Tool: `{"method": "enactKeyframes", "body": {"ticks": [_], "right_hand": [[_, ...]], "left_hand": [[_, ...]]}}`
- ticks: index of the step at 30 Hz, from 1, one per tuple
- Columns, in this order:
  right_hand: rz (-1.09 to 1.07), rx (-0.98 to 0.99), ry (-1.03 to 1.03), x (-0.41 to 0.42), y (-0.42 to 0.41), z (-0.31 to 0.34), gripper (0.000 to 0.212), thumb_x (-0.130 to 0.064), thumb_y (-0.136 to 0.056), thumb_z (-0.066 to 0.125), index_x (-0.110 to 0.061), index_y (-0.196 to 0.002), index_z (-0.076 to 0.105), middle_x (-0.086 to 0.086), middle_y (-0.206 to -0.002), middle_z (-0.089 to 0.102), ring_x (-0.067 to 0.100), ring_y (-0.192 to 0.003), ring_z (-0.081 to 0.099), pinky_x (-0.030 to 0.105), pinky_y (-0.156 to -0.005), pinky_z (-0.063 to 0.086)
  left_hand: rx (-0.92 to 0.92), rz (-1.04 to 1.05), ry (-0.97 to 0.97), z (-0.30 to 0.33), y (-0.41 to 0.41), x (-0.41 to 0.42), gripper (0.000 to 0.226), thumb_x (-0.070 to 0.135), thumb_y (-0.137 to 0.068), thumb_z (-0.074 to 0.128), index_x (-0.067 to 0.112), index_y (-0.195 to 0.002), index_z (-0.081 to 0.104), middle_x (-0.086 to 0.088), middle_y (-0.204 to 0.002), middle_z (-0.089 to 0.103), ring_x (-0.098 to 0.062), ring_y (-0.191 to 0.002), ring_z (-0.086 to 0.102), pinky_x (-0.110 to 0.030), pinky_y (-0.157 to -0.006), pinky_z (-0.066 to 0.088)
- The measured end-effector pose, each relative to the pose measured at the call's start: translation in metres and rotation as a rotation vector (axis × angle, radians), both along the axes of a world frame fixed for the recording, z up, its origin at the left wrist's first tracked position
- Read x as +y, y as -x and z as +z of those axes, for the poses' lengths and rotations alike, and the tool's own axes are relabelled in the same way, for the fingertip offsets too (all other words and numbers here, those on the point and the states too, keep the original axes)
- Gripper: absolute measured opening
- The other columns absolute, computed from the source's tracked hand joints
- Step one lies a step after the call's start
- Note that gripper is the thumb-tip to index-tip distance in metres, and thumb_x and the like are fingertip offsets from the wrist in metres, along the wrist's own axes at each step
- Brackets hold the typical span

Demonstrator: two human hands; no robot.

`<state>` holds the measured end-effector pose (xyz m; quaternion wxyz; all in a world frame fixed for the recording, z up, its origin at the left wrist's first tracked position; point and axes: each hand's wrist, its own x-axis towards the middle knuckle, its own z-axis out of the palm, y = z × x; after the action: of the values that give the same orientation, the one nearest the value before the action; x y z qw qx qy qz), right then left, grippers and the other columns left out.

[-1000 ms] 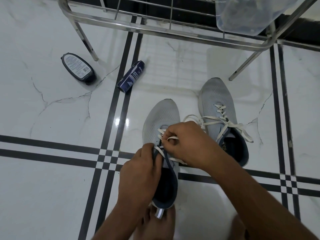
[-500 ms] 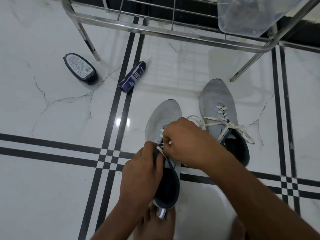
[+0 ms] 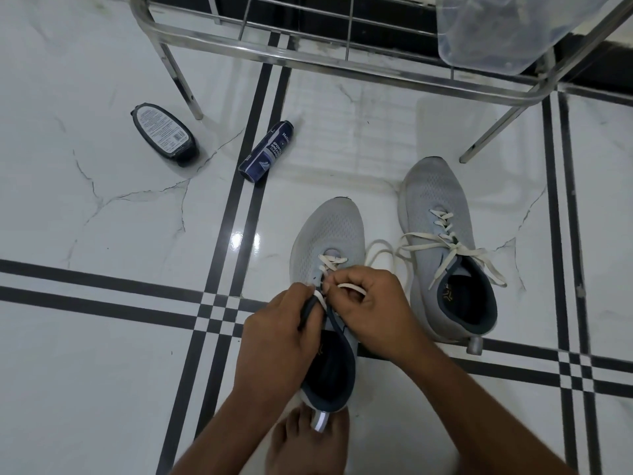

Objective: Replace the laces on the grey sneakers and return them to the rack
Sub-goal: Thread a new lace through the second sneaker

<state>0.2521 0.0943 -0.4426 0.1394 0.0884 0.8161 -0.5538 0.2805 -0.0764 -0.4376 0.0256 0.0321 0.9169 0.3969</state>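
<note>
Two grey sneakers stand on the tiled floor, toes pointing away from me. The left sneaker (image 3: 329,231) has a white lace (image 3: 330,261) threaded through its lowest eyelets only. My left hand (image 3: 281,334) grips the dark collar edge of this shoe on its left side. My right hand (image 3: 370,303) pinches the white lace over the tongue, and a loop of lace trails out to the right. The right sneaker (image 3: 435,207) is fully laced with a white lace (image 3: 448,241), whose loose ends lie spread. The metal rack (image 3: 308,63) stands just beyond the shoes.
A dark oval bottle (image 3: 164,133) and a blue spray can (image 3: 267,150) lie on the floor to the left, near a rack leg. A clear plastic container (image 3: 496,29) sits on the rack at the top right. My bare foot (image 3: 305,443) touches the left sneaker's heel.
My right hand has shifted slightly along the lace over the tongue, pulling it. My left hand stays on the shoe's collar. The view has tilted a little.
</note>
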Motion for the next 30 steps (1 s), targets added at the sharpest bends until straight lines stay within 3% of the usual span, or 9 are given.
{"method": "enactKeyframes", "body": {"ticks": [3,7,10,14,16,19,23,26,30], "right_hand": [[-0.060,-0.021,0.043,-0.007,-0.006,-0.006,0.013,-0.017,-0.102,0.073,-0.018,-0.096,0.085,-0.008,-0.089,0.080,0.014,-0.081,0.076,0.038,-0.079,0.063],[-0.079,-0.017,0.075,-0.007,-0.008,-0.002,0.015,-0.014,-0.101,0.073,-0.018,-0.093,0.084,-0.007,-0.089,0.080,0.019,-0.085,0.078,0.047,-0.083,0.064],[-0.079,0.034,0.013,-0.011,-0.009,-0.002,0.013,-0.015,-0.100,0.075,-0.019,-0.093,0.084,-0.011,-0.087,0.079,0.012,-0.084,0.077,0.044,-0.081,0.064],[-0.141,0.105,-0.023,-0.017,-0.018,-0.005,0.010,-0.014,-0.099,0.075,-0.019,-0.099,0.083,-0.014,-0.096,0.078,0.009,-0.096,0.075,0.038,-0.087,0.063],[-0.144,0.174,-0.106,-0.017,-0.022,-0.007,0.010,-0.015,-0.098,0.075,-0.021,-0.103,0.083,-0.016,-0.099,0.075,0.006,-0.096,0.073,0.036,-0.085,0.062],[-0.124,0.207,-0.189,-0.021,-0.022,-0.004,0.016,-0.028,-0.099,0.074,-0.023,-0.111,0.083,-0.014,-0.106,0.064,0.007,-0.099,0.068,0.036,-0.084,0.061],[-0.122,0.263,-0.380,-0.026,-0.020,0.003,0.023,-0.043,-0.101,0.067,-0.034,-0.119,0.079,-0.011,-0.113,0.050,0.013,-0.109,0.052,0.046,-0.091,0.053],[-0.260,0.282,-0.493,-0.036,-0.031,0.018,0.031,-0.043,-0.102,0.068,-0.032,-0.131,0.070,-0.007,-0.128,0.048,0.013,-0.121,0.042,0.043,-0.104,0.045],[-0.302,0.153,-0.478,-0.063,-0.069,0.026,0.071,-0.053,-0.082,0.077,-0.022,-0.143,0.055,-0.001,-0.139,0.043,0.019,-0.128,0.042,0.037,-0.105,0.044]], "left_hand": [[0.005,-0.004,-0.019,-0.002,0.003,-0.005,0.009,0.013,-0.097,0.076,0.018,-0.098,0.069,0.016,-0.072,0.059,-0.007,-0.059,0.057,-0.020,-0.055,0.046],[-0.068,0.037,-0.096,-0.001,0.000,-0.007,0.017,0.016,-0.098,0.074,0.025,-0.113,0.072,0.018,-0.079,0.070,-0.004,-0.070,0.067,-0.017,-0.062,0.052],[-0.047,0.050,-0.120,-0.002,-0.001,-0.009,0.023,0.013,-0.098,0.073,0.026,-0.117,0.072,0.020,-0.079,0.069,0.000,-0.072,0.067,-0.008,-0.063,0.049],[-0.062,-0.039,-0.162,0.002,0.004,-0.014,0.022,0.026,-0.096,0.068,0.033,-0.116,0.071,0.021,-0.095,0.075,0.000,-0.087,0.073,-0.023,-0.073,0.061],[-0.156,0.011,-0.335,0.005,0.007,-0.019,0.025,0.033,-0.091,0.068,0.028,-0.114,0.076,0.017,-0.102,0.079,-0.004,-0.097,0.076,-0.032,-0.083,0.065],[-0.332,0.173,-0.538,0.006,0.023,-0.022,0.015,0.032,-0.106,0.065,0.029,-0.113,0.078,0.008,-0.104,0.080,-0.016,-0.097,0.077,-0.047,-0.084,0.066],[-0.232,0.078,-0.348,0.004,0.041,-0.020,0.011,0.027,-0.104,0.070,0.034,-0.105,0.078,0.018,-0.102,0.075,-0.008,-0.092,0.072,-0.018,-0.072,0.057],[-0.154,0.025,-0.233,-0.004,0.044,-0.021,0.013,0.016,-0.101,0.072,0.026,-0.096,0.078,0.018,-0.093,0.075,-0.006,-0.090,0.070,-0.011,-0.071,0.051],[0.035,-0.222,-0.016,-0.012,0.053,-0.028,0.012,0.008,-0.102,0.070,0.018,-0.098,0.071,0.014,-0.097,0.066,-0.001,-0.086,0.060,-0.004,-0.078,0.043]]}}
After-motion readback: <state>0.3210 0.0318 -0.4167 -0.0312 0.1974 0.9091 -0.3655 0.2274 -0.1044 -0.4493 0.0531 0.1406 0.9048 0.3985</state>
